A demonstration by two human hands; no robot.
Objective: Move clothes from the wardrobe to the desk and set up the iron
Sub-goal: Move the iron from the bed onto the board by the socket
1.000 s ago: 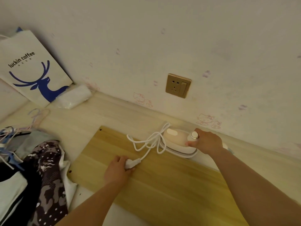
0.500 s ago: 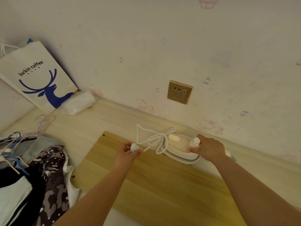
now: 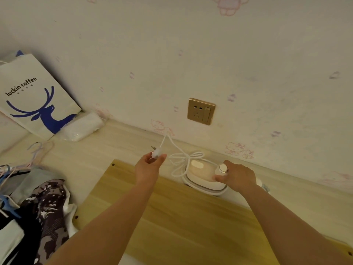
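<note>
The iron (image 3: 203,175), small and white, is sitting at the far edge of a wooden board (image 3: 183,217) on the pale surface (image 3: 99,150), close to the wall. The right hand (image 3: 236,176) is gripping the iron's handle at its 3 o'clock side, fingers clenched round it, the round silver-rimmed knob showing above the thumb. The iron's white cord (image 3: 181,155) is looping in a loose tangle at the iron's 10 o'clock and rising to the plug (image 3: 156,152), which the left hand (image 3: 148,167) is pinching between thumb and fingers, lifted off the board with its prongs pointing up and left. The gold wall socket (image 3: 201,111) is sitting on the wall at 12 o'clock from the iron, well apart from the plug. The clothes (image 3: 38,213) are lying in a heap with hangers at 9 o'clock from the board, at the frame's left edge. A paper bag (image 3: 32,96) with a blue deer is leaning against the wall at 10 o'clock, a white plastic-wrapped packet (image 3: 82,126) just beside it.
</note>
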